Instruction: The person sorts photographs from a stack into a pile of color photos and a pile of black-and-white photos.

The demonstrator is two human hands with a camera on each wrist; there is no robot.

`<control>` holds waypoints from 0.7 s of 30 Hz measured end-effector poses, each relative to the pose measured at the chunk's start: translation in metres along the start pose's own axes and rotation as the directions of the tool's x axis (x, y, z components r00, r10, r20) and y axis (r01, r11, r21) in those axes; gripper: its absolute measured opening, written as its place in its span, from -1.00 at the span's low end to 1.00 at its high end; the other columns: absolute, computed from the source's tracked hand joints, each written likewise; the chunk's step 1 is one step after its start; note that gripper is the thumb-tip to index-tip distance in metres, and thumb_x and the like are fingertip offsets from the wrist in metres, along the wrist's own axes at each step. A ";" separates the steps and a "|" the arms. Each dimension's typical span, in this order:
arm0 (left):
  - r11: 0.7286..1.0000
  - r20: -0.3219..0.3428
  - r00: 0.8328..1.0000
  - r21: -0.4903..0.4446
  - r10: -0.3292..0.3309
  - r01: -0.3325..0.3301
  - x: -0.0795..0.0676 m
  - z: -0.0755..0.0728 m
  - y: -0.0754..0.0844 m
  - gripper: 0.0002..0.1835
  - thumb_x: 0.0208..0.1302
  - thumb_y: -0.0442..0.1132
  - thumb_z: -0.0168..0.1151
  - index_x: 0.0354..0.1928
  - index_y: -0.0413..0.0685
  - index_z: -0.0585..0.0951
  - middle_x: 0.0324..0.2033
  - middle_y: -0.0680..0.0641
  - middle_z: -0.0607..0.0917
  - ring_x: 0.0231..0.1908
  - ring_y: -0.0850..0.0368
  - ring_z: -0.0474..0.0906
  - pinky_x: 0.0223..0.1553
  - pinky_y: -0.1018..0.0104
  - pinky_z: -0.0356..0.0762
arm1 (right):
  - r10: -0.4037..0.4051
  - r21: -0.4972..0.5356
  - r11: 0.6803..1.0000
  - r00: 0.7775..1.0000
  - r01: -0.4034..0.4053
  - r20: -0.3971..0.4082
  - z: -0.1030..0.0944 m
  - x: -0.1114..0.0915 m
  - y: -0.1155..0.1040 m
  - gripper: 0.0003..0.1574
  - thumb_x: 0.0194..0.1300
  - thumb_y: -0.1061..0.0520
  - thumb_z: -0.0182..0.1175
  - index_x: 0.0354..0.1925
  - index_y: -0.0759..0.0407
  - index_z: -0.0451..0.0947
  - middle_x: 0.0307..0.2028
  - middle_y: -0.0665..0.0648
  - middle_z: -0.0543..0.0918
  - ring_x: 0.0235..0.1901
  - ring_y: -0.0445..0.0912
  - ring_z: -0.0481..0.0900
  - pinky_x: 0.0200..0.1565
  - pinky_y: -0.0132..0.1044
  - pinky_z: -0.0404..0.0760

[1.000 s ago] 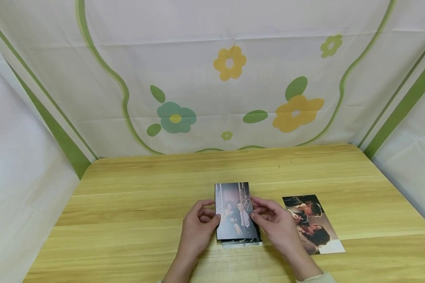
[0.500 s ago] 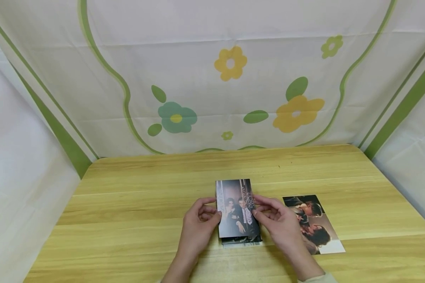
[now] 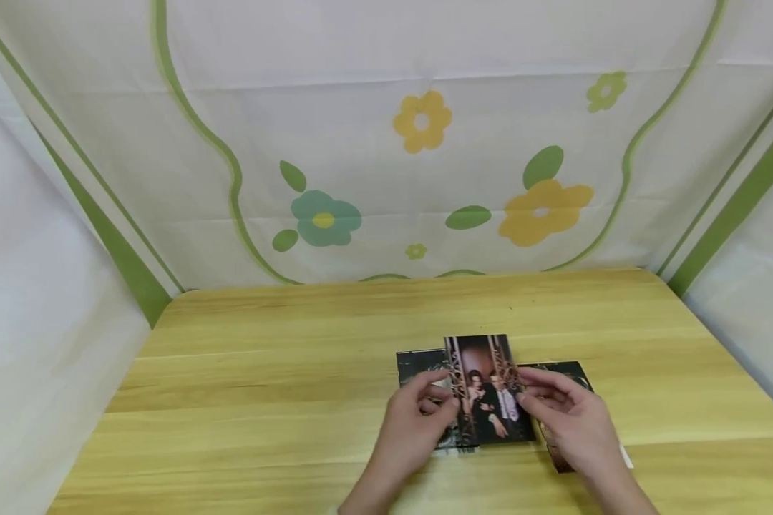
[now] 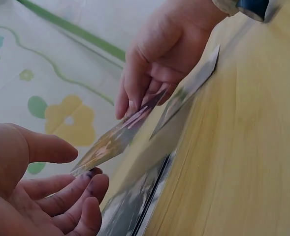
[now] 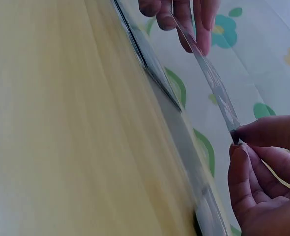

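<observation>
Between both hands is a photo print (image 3: 483, 357) showing two seated people in dark clothes behind an ornate frame. My left hand (image 3: 412, 422) pinches its left edge, and my right hand (image 3: 576, 418) pinches the right edge between thumb and fingers. In the right wrist view, the raised photo print (image 5: 216, 86) is seen almost edge-on, apart from the table. Partly under it and my left hand lies a stack of dark photos (image 3: 415, 363). Another photo (image 3: 567, 370) lies on the table below my right hand, which hides most of it.
The wooden table (image 3: 245, 400) carries the photos near its front middle. A white cloth (image 3: 373, 157) with flowers and green lines hangs behind the table, and more white cloth (image 3: 45, 300) borders the left side.
Both hands have carried the photo print to the right, off the stack, toward the other lying photo. More of the stack's top photo shows. The camera view has shifted slightly.
</observation>
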State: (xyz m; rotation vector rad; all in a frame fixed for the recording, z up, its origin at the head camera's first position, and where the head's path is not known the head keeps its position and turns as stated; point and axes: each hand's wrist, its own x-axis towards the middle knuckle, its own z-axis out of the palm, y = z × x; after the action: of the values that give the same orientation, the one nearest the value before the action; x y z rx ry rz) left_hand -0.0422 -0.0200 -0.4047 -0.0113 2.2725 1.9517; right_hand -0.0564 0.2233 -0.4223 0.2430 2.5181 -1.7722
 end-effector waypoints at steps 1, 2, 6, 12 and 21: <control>1.000 0.027 1.000 -0.009 -0.002 0.002 0.000 0.006 0.001 -0.50 0.36 -0.27 0.42 0.34 -0.09 0.65 -0.12 -0.01 0.78 -0.29 0.27 0.61 -0.31 0.43 0.63 | 0.026 -0.005 1.000 1.000 -0.026 -0.001 -0.007 -0.001 0.003 -0.40 0.41 0.16 0.45 0.37 0.13 0.61 -0.05 -0.11 0.78 -0.08 -0.33 0.72 -0.06 -0.42 0.77; 1.000 0.051 0.999 -0.018 -0.006 0.006 0.000 0.011 0.001 -0.48 0.36 -0.26 0.43 0.35 -0.09 0.64 -0.12 0.01 0.78 -0.29 0.29 0.61 -0.31 0.43 0.62 | 0.049 -0.002 0.999 0.999 -0.049 -0.002 -0.014 -0.002 0.006 -0.39 0.42 0.13 0.45 0.39 0.12 0.60 -0.07 -0.15 0.78 -0.08 -0.32 0.72 -0.07 -0.41 0.77; 0.998 0.111 0.993 -0.044 -0.040 0.045 0.000 0.028 0.005 -0.43 0.34 -0.24 0.45 0.39 -0.06 0.63 -0.11 0.09 0.75 -0.28 0.31 0.58 -0.32 0.47 0.58 | 0.096 0.016 0.995 0.995 -0.096 -0.003 -0.037 -0.004 0.018 -0.37 0.42 0.08 0.46 0.39 0.10 0.60 -0.08 -0.28 0.79 -0.08 -0.34 0.72 -0.09 -0.42 0.76; 0.991 0.117 0.988 -0.078 -0.102 0.112 -0.002 0.056 0.013 -0.37 0.29 -0.23 0.50 0.41 -0.03 0.61 -0.07 0.17 0.74 -0.27 0.33 0.58 -0.30 0.54 0.61 | 0.057 -0.099 0.993 0.998 -0.057 -0.004 -0.069 -0.006 0.030 -0.39 0.44 0.02 0.45 0.37 0.14 0.62 -0.06 -0.41 0.77 -0.10 -0.38 0.72 -0.09 -0.46 0.75; 0.986 0.142 0.982 -0.095 -0.122 0.136 -0.006 0.085 0.014 -0.37 0.24 -0.29 0.51 0.38 0.01 0.63 -0.08 0.26 0.72 -0.30 0.39 0.55 -0.37 0.51 0.57 | 0.075 -0.171 0.981 0.994 -0.087 -0.074 -0.098 -0.012 0.043 -0.45 0.45 -0.04 0.44 0.32 0.07 0.67 -0.14 -0.50 0.74 -0.17 -0.45 0.72 -0.18 -0.45 0.73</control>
State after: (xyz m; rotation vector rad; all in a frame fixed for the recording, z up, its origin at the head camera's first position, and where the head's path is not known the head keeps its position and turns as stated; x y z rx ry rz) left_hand -0.0283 0.0652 -0.4023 -0.0351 2.0308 1.9398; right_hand -0.0333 0.3289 -0.4276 0.3960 2.6485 -1.5290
